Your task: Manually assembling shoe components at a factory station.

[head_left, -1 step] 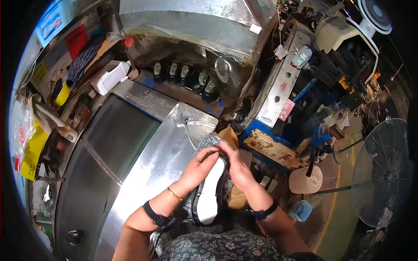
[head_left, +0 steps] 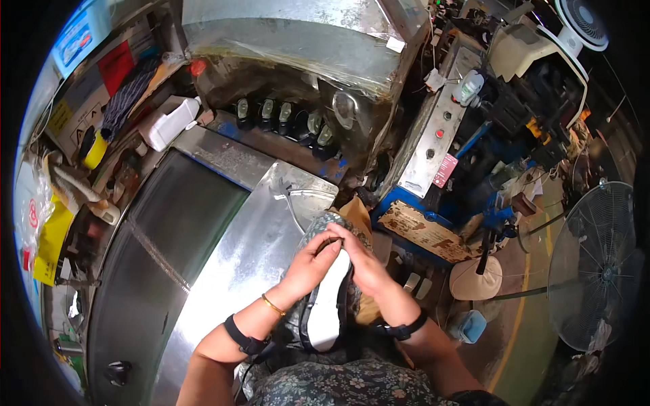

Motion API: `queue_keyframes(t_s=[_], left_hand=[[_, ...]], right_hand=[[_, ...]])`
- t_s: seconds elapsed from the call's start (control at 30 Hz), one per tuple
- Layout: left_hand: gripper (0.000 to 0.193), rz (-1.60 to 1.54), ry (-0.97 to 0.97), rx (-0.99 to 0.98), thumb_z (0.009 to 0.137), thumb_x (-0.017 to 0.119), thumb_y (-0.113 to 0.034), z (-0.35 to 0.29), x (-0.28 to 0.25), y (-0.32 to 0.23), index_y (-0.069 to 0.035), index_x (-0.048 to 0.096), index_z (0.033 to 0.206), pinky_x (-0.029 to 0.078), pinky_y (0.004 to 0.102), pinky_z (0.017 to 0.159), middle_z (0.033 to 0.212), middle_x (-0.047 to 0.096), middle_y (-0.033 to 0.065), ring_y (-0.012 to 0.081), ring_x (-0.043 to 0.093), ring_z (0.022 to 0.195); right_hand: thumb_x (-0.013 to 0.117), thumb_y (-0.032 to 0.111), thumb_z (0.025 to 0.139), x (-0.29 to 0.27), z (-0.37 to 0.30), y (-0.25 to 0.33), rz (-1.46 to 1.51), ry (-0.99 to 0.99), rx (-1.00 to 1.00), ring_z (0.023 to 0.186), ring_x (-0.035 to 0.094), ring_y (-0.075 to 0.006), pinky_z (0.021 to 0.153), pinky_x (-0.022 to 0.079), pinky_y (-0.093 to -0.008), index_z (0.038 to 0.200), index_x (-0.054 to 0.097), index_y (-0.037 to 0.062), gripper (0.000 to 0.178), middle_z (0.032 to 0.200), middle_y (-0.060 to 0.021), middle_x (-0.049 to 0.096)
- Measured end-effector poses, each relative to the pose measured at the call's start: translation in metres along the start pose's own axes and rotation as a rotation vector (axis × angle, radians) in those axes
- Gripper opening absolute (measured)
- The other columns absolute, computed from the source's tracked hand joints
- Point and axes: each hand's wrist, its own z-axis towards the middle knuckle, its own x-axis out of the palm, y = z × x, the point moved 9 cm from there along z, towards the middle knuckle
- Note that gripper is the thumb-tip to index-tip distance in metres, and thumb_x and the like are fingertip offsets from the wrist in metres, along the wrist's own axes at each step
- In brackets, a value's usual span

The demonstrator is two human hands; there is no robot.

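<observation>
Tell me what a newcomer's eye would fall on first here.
Probably the bright white, dark-rimmed shoe piece at lower centre, with the left hand and right hand meeting at its far end. Next, perhaps, the broad dark belt on the left and the large caged fan at far right.

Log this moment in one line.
Shoe: white face up | left hand: cupped at its far end | right hand: same end

- Left hand (head_left: 313,262) and right hand (head_left: 364,260) are hiding the far end of the shoe (head_left: 325,308).
- The lower edge is cropping the floral garment (head_left: 338,382).
- A dark object (head_left: 118,373) on the belt (head_left: 176,223) is showing too small to name.
</observation>
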Motion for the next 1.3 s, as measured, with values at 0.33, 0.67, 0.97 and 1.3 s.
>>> queue_keyframes(t_s=[0.33, 0.67, 0.97, 1.3], left_hand=[[0.036, -0.432, 0.081, -0.089, 0.101, 0.053, -0.022, 0.007, 0.005, 0.000, -0.005, 0.052, 0.132, 0.037, 0.0280, 0.103, 0.125, 0.056, 0.0037, 0.0130, 0.048, 0.118], [0.050, -0.158, 0.164, -0.055, 0.094, 0.064, -0.018, 0.006, -0.007, 0.005, -0.005, 0.043, 0.139, 0.038, 0.0288, 0.103, 0.127, 0.054, 0.0050, 0.0135, 0.047, 0.119], [0.078, -0.328, 0.290, -0.248, 0.090, 0.067, -0.041, -0.030, -0.017, -0.011, -0.015, 0.027, 0.151, 0.039, 0.0318, 0.105, 0.138, 0.044, 0.0065, 0.0161, 0.049, 0.120], [0.056, -0.277, -0.055, -0.812, 0.090, 0.066, -0.037, -0.149, -0.146, -0.008, 0.004, 0.056, 0.125, 0.049, 0.0352, 0.095, 0.117, 0.066, 0.0137, 0.0226, 0.063, 0.106]], right_hand=[[0.041, 0.020, 0.105, 0.000, 0.013, 0.006, -0.001, 0.041, 0.032, 0.119, 0.050, -0.0173, 0.105, 0.035, -0.0304, 0.121, 0.057, 0.0000, 0.030, 0.123, -0.0078, 0.058], [0.043, 0.012, 0.102, 0.003, 0.002, 0.010, -0.084, 0.093, 0.036, 0.129, 0.043, -0.0170, 0.110, 0.031, -0.0304, 0.139, 0.046, 0.0019, 0.038, 0.137, -0.0072, 0.049], [0.054, 0.000, 0.091, 0.033, -0.006, 0.029, -0.376, 0.136, -0.277, 0.136, 0.037, -0.0239, 0.113, 0.027, -0.0356, 0.141, 0.039, 0.0018, 0.053, 0.141, -0.0122, 0.044], [0.068, 0.019, 0.088, 0.136, -0.021, 0.015, -0.326, 0.662, -0.174, 0.114, 0.062, -0.0291, 0.095, 0.049, -0.0374, 0.115, 0.067, 0.0077, 0.029, 0.125, -0.0174, 0.063]])
